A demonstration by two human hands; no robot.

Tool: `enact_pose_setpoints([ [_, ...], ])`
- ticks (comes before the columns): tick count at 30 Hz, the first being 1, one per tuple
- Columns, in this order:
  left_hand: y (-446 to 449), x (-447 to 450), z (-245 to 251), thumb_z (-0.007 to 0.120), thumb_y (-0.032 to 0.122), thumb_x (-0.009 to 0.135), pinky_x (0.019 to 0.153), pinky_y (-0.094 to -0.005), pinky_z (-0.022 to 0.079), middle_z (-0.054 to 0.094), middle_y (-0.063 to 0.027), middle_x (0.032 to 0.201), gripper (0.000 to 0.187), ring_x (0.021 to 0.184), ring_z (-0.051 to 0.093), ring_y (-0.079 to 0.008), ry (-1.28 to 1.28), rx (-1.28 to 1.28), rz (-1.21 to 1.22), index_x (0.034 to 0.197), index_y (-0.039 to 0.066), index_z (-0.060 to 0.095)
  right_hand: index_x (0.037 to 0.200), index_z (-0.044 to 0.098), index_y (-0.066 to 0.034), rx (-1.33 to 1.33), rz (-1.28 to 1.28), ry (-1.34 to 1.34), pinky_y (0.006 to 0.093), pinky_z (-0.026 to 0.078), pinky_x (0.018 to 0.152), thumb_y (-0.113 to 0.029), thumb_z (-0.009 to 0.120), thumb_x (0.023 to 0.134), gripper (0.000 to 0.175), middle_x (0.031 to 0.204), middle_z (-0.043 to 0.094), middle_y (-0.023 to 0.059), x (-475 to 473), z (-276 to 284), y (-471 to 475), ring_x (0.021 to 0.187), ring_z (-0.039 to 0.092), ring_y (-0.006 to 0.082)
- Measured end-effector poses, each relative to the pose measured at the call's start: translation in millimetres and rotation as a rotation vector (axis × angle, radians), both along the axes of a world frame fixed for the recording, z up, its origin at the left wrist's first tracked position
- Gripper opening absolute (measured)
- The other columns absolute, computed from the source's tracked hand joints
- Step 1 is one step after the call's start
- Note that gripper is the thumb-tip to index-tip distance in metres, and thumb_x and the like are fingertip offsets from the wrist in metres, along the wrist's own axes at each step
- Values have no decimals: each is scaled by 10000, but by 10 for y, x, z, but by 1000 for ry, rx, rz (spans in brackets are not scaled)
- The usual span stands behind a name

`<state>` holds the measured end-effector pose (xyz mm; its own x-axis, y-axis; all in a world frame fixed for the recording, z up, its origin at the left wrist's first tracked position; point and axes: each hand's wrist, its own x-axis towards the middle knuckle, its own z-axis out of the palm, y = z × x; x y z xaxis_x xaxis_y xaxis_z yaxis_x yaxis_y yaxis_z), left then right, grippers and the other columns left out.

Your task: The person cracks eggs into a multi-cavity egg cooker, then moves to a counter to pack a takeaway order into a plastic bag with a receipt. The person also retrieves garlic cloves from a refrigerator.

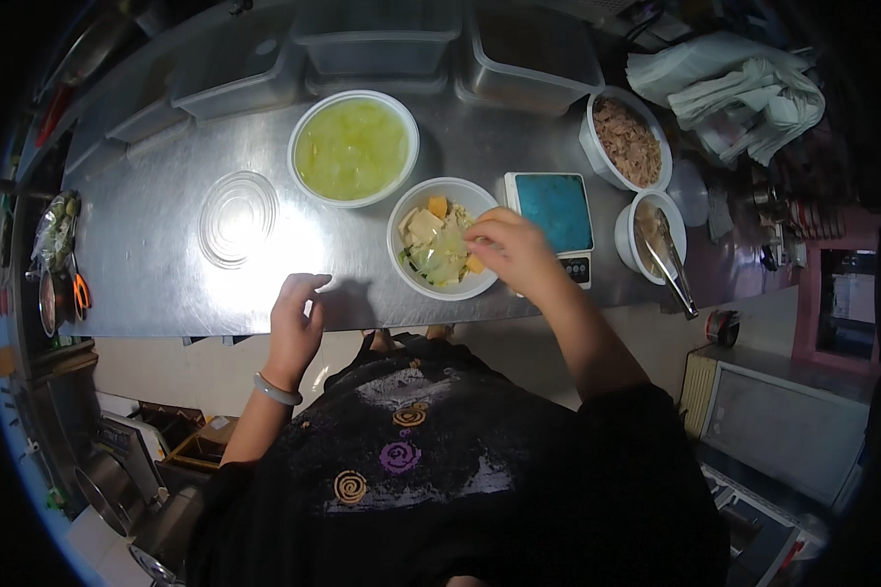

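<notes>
My right hand (512, 246) reaches over the right side of a white plastic bowl (446, 295), fingertips drawn together beside a translucent pale-green slice (440, 255). Blur hides whether the fingers grip anything. Pale tofu-like pieces (422, 226), an orange-yellow cube (437, 206), pale shreds and some dark greens lie in that bowl. Empty and with fingers apart, my left hand (297, 315) hovers by the steel table's front edge. A larger white tub (294, 158) behind the bowl holds pale-green slices (352, 149) in liquid. Right of the bowl stands a kitchen scale (554, 211) with a teal platform.
A round clear plastic lid (236, 219) lies left on the steel table (147, 271). At right are a tub of shredded brown meat (626, 143) and a bowl (626, 238) with metal tongs (664, 257). Clear bins (382, 51) line the back. Orange-handled scissors (81, 296) are far left.
</notes>
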<state>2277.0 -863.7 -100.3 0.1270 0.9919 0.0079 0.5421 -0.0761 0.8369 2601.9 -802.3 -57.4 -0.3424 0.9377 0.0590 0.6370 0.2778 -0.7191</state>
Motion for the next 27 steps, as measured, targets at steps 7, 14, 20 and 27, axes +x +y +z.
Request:
enact_pose_setpoints([
  [7, 13, -12, -219, 529, -56, 878, 748, -232, 473, 580, -50, 1016, 264, 808, 565, -99, -222, -241, 27, 1130, 9, 573, 913, 676, -51, -27, -147, 31, 296, 504, 668, -87, 650, 828, 95, 963, 608, 83, 252, -244, -541, 773, 622, 219],
  [14, 251, 454, -302, 541, 32, 920, 817, -258, 467, 578, -68, 1118, 341, 878, 573, -111, -419, -434, -79, 1255, -11, 488, 1163, 511, -8, -292, -660, 273, 323, 520, 589, -119, 682, 770, 443, 921, 636, 149, 131, -822, -377, 668, 650, 220],
  [20, 280, 579, -195, 489, -11, 913, 838, -287, 484, 551, -91, 1171, 350, 898, 592, -137, -373, -341, -86, 1263, -16, 475, 1029, 510, 52, -526, -639, 552, 267, 527, 521, 14, 573, 787, 253, 859, 641, 122, 253, -675, -233, 692, 650, 163],
  [27, 148, 469, -174, 494, -7, 926, 866, -299, 485, 554, -101, 1176, 335, 951, 572, -153, -295, -251, -64, 1261, -5, 484, 1071, 472, 10, -453, -735, 796, 243, 523, 537, 30, 536, 821, 258, 893, 634, 94, 1231, -20, -452, 715, 640, 141],
])
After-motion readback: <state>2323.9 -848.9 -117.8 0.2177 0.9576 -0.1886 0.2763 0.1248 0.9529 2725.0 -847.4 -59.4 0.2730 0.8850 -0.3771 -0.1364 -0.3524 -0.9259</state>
